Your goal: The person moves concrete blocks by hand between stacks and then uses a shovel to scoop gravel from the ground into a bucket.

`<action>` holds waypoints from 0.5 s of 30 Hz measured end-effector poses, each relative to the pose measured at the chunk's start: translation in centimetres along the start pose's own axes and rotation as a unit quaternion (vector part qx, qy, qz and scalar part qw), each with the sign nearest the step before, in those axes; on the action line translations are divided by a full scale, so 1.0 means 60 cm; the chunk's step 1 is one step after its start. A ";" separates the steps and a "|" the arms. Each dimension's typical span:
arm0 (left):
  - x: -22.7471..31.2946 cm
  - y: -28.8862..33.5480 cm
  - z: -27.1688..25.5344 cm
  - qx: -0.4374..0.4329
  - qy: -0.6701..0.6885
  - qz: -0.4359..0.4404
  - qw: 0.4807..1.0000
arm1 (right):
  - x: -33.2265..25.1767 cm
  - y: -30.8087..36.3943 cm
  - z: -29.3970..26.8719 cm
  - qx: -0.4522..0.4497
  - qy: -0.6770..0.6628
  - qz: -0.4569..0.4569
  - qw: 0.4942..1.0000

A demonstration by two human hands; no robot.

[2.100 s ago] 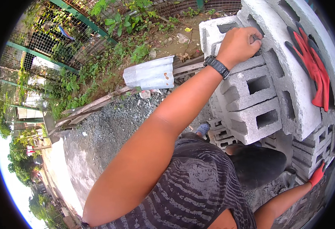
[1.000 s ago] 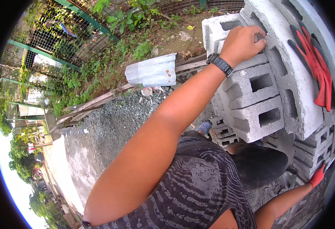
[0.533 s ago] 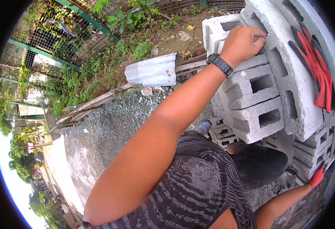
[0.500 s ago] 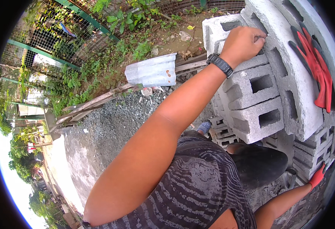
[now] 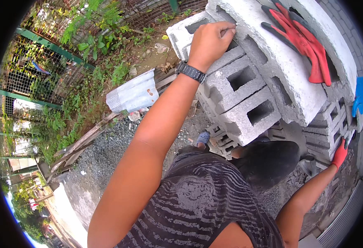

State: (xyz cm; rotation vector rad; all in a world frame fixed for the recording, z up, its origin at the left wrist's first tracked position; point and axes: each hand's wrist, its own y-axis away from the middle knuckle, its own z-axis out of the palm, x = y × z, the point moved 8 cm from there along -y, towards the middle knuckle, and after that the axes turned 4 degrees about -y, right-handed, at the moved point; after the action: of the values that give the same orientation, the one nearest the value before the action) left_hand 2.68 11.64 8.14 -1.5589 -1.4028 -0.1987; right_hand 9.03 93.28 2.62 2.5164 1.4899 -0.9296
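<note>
our left hand [image 5: 212,41] curls closed beside a concrete block [image 5: 278,62]; our red-gloved right hand [image 5: 339,153], grip unclear, meets the corner of lower blocks [image 5: 320,138].

my left arm [image 5: 142,159] reaches up and forward, its elbow only slightly bent, the bare forearm slanting up to the right. my left wrist [image 5: 191,71] wears a dark watch band [image 5: 191,72]. my left hand [image 5: 212,43] is bare, its back toward me, the fingers curled in and the thumb lying close against the forefinger; the palm is hidden from me. my right arm [image 5: 309,194] is bare too, bent at the elbow, and stretches out low on my right. my right hand [image 5: 339,155], in a red glove, points its fingers away from me; their grip is too small to tell.
</note>
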 end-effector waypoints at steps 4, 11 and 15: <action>-0.018 -0.002 0.004 -0.017 0.007 -0.015 1.000 | -0.037 0.025 0.010 0.019 -0.015 -0.001 1.000; -0.013 -0.005 0.008 -0.019 -0.017 0.003 1.000 | -0.040 0.030 0.000 0.020 -0.034 0.003 0.999; -0.012 0.000 0.004 -0.009 -0.010 -0.050 0.999 | -0.026 0.023 -0.003 0.022 -0.031 -0.011 0.999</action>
State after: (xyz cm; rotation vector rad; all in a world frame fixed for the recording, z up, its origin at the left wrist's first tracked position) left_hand 2.35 11.33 7.55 -1.5108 -1.5011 -0.2576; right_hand 9.72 91.41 3.27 2.4818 1.4968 -1.0463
